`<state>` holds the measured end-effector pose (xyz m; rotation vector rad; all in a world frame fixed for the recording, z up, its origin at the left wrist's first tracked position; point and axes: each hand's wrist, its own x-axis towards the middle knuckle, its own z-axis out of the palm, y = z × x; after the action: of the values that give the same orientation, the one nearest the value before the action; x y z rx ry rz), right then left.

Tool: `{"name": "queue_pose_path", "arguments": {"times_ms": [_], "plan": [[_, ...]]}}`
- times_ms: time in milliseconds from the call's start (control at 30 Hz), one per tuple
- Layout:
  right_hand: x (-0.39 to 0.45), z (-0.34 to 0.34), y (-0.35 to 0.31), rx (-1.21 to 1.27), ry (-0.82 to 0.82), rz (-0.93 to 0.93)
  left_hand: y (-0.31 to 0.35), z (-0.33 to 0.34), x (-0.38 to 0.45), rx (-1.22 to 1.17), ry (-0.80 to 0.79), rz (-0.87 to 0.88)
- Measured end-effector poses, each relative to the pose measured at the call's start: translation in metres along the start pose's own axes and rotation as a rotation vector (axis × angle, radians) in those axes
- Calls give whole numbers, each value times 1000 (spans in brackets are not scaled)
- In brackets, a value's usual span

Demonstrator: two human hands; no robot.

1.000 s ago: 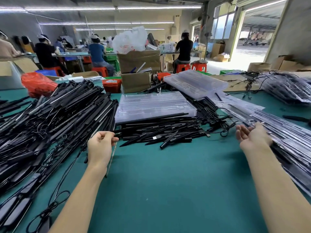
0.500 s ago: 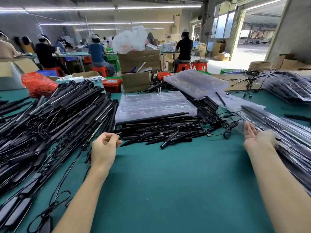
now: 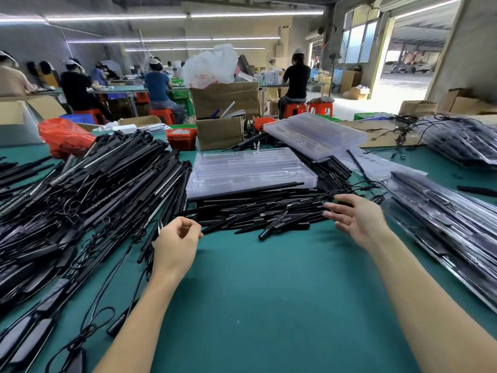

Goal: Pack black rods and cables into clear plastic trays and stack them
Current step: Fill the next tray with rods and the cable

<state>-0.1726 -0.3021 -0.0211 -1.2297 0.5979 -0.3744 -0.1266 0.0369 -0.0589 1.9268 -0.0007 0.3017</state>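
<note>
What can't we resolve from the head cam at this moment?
- Left hand: fingers curl away from the camera, so whether it pinches anything is unclear.
- Clear tray stack: glare and transparency hide its contents and count.
- Packed trays on the right: cut off by the frame edge, motion-blurred.
- Right hand: fingertip contact with the rod pile is blurred.

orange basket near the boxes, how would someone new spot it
Start from the stacked cardboard boxes at the far middle of the green table. Just left of the lower box sits the orange basket, behind the big heap of black rods. Unlike the crumpled red bag further left, it is rigid and holds small pale bits.
</note>
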Motion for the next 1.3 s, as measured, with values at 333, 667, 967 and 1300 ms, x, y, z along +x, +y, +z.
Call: {"name": "queue_pose_path", "arguments": {"times_ms": [333, 667, 967, 1300], "plan": [[43, 28, 18, -1410, -21, -327, -6, 3, -5, 186, -61, 57], [56, 12, 12, -1277, 36, -434, -8, 5, -4, 230, -95, 68], [59, 5, 6, -1274, -18, -282, -6, 6, -4, 265, -99, 96], [65, 2, 13, -592, 344, -396, 29, 11, 20, 535, -117, 204]]}}
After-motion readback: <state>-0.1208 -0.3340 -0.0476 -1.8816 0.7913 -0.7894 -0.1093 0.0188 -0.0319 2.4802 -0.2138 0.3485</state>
